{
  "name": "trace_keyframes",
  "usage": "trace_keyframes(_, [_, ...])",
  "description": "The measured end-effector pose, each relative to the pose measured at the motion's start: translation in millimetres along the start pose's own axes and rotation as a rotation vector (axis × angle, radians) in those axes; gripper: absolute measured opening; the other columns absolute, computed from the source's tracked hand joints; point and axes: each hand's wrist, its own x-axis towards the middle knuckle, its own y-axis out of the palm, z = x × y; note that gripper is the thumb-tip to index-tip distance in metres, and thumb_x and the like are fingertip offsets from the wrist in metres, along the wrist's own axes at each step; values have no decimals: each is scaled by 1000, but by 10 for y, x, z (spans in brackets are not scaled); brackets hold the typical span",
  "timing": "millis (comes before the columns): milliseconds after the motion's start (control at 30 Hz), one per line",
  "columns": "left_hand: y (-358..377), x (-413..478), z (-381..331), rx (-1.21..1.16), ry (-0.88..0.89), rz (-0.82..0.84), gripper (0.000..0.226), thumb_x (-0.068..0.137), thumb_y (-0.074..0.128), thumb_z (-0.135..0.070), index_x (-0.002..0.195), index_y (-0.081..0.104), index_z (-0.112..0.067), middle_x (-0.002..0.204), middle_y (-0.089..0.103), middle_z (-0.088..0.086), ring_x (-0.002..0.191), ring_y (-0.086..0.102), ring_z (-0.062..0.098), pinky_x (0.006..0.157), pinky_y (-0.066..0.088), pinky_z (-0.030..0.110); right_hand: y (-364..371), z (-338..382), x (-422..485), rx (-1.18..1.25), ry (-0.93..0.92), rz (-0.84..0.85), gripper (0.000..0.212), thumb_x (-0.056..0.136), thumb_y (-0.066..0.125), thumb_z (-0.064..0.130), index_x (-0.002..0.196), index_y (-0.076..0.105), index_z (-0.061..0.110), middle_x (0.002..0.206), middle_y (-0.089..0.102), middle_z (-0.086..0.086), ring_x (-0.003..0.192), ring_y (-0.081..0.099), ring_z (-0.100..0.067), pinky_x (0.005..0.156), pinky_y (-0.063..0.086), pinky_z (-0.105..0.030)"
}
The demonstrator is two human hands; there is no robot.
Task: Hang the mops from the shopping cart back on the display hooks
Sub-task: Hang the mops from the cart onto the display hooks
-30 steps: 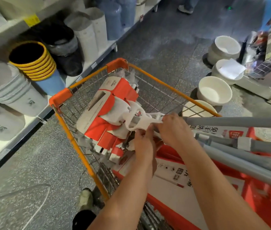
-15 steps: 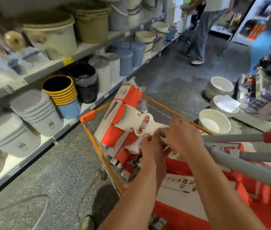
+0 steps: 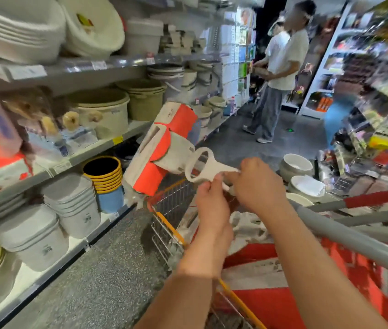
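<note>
While my left hand [image 3: 212,205] pinches the white loop handle [image 3: 212,173] from below and my right hand [image 3: 257,184] curls around it, I see the mop [image 3: 164,148] tilted above the shopping cart [image 3: 171,207], near the bucket shelf [image 3: 88,154].

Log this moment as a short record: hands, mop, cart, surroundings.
left hand: pinches the white loop handle
right hand: grips the same handle further back
mop: red-and-white packaged head, tilted, held above the cart rim
cart: orange-rimmed, holds grey poles and red packaging
shelves: buckets and basins, to the left
display hooks: none in view
</note>
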Motion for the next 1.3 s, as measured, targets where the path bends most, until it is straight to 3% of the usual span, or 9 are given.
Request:
trace_keyframes(233, [-708,-522,-1089,139,294,-71,15,95,56,-20,83,58,-12,77,62,9,73,59,22,67,48,37,-30,1131,-497,392,-35,-71,41,92,54,45,68,40,15,86,49,-6,74,45,-24,62,30,-32])
trace_keyframes(367, [-1158,-821,-1711,220,485,-154,12,95,57,-19,95,61,-7,69,57,1,52,51,4,47,41,18,11,1825,-770,619,-123,-69,39,91,56,41,63,40,18,78,47,-4,72,43,-21,59,28,-33])
trace_keyframes(433, [-1356,-959,-1987,207,582,-169,17,95,56,-12,109,61,-4,83,65,6,59,58,4,53,46,17,36,2158,-884,691,-184,-70,38,91,57,39,62,42,18,77,47,-3,71,43,-21,59,28,-33])
trace_keyframes(567, [-1733,-1208,-2431,257,742,-174,16,94,54,-4,102,63,-14,89,70,4,79,64,11,74,51,26,112,2746,-1071,861,-261,-51,29,88,57,45,80,54,17,90,55,-2,81,51,-20,70,40,-37])
trace_keyframes(667, [-1982,-1340,-2752,275,838,-229,19,93,53,0,101,63,-13,86,67,3,77,62,7,70,49,19,168,3175,-1182,1010,-319,1,28,86,57,46,80,59,18,93,61,-4,83,58,-22,73,47,-41])
trace_keyframes(833, [-2315,-1406,-3275,337,953,-358,23,93,54,-1,97,65,-22,83,66,7,76,60,14,71,48,31,258,3870,-1258,1240,-367,109,22,86,60,40,78,61,20,89,65,-8,82,60,-25,76,49,-42])
trace_keyframes(1033, [-2458,-1319,-3958,356,1046,-448,44,93,57,-4,135,52,-13,107,68,11,85,65,12,79,54,28,168,4590,-1065,1427,-460,202,21,90,61,29,70,57,23,83,65,-8,79,62,-24,72,49,-38])
trace_keyframes(1167, [-2436,-1189,-4424,462,1130,-572,58,86,67,-13,141,46,-12,115,66,23,90,63,18,88,51,39,37,5006,-810,1523,-531,275,22,92,60,23,70,55,22,71,60,0,66,56,-13,61,44,-20])
trace_keyframes(1300, [-2386,-1062,-4798,523,1181,-617,63,86,65,-7,144,42,-15,114,67,12,83,66,8,81,55,26,-12,5445,-563,1602,-551,332,22,82,60,39,72,59,19,82,66,-9,78,63,-25,78,54,-46])
